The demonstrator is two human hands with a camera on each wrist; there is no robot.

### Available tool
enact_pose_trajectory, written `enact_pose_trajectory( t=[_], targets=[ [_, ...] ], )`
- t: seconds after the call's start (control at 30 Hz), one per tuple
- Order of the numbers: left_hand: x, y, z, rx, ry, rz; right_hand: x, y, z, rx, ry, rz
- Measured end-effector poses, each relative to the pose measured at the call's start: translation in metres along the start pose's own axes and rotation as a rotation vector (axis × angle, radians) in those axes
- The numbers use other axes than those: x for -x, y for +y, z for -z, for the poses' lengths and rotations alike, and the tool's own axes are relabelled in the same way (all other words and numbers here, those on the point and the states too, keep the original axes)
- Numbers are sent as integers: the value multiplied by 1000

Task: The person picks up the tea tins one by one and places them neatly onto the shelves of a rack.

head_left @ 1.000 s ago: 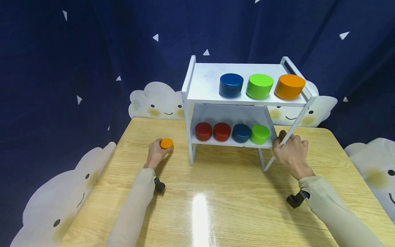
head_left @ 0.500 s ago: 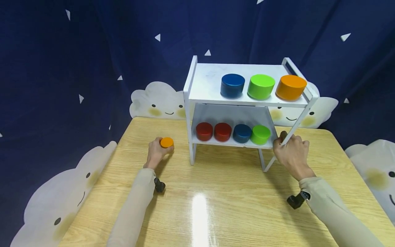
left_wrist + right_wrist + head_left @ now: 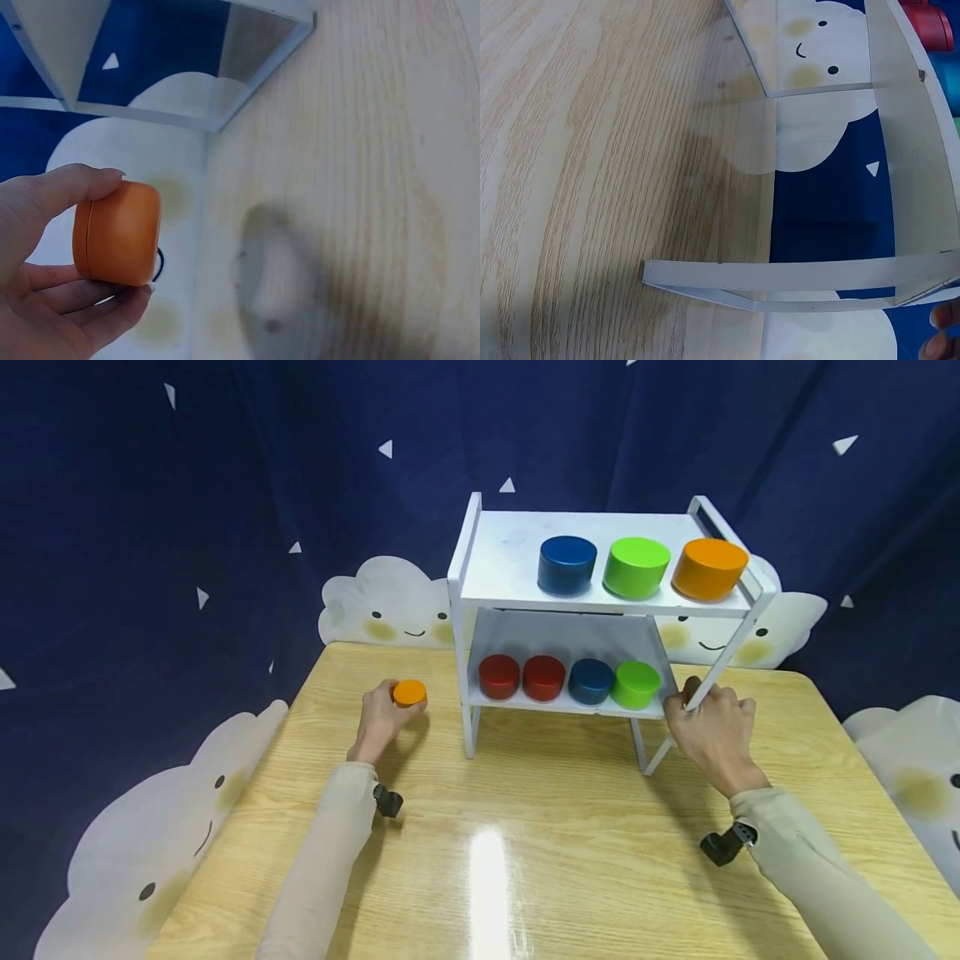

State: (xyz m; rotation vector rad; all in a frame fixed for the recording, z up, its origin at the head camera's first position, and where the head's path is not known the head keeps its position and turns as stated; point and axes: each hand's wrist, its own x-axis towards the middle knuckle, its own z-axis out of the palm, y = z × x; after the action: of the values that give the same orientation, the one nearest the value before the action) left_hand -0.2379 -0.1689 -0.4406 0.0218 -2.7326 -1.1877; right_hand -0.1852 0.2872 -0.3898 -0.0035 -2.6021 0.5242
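Observation:
My left hand (image 3: 381,718) grips an orange round lidded container (image 3: 409,693) by its sides, left of the white two-tier rack (image 3: 510,531). In the left wrist view, the thumb and fingers pinch the orange container (image 3: 124,232), a lid seam showing, held off the tabletop with its shadow on the wood. My right hand (image 3: 712,727) holds the rack's right front leg by the lower shelf; some fingers are hidden behind it. Only fingertips (image 3: 945,330) show in the right wrist view. On the top tier stand blue (image 3: 567,566), green (image 3: 636,568) and orange (image 3: 709,570) containers.
Two red containers (image 3: 498,677), a blue one (image 3: 591,682) and a green one (image 3: 636,685) stand in a row on the lower shelf. The rack stands on a wooden table (image 3: 555,852). A dark blue curtain (image 3: 360,502) with cloud shapes hangs behind.
My left hand has lifted the orange container slightly up and away, and its shadow has grown. My right hand keeps its hold on the rack. The head view has shifted a little.

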Motion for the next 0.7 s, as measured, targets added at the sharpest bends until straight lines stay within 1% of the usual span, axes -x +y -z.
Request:
enact_pose_trajectory(
  t=[0.1,0.23,0.5,0.7],
  targets=[
    [1,5,4,-2,-11,9,-1,0,0,10,-13,3],
    [2,13,11,8,2,-12,-1,1,1,23,-32,5],
    [7,35,28,39,65,-87,-1,2,1,32,-29,17],
    [11,51,41,43,114,-177,1,2,1,47,-32,24]
  ],
)
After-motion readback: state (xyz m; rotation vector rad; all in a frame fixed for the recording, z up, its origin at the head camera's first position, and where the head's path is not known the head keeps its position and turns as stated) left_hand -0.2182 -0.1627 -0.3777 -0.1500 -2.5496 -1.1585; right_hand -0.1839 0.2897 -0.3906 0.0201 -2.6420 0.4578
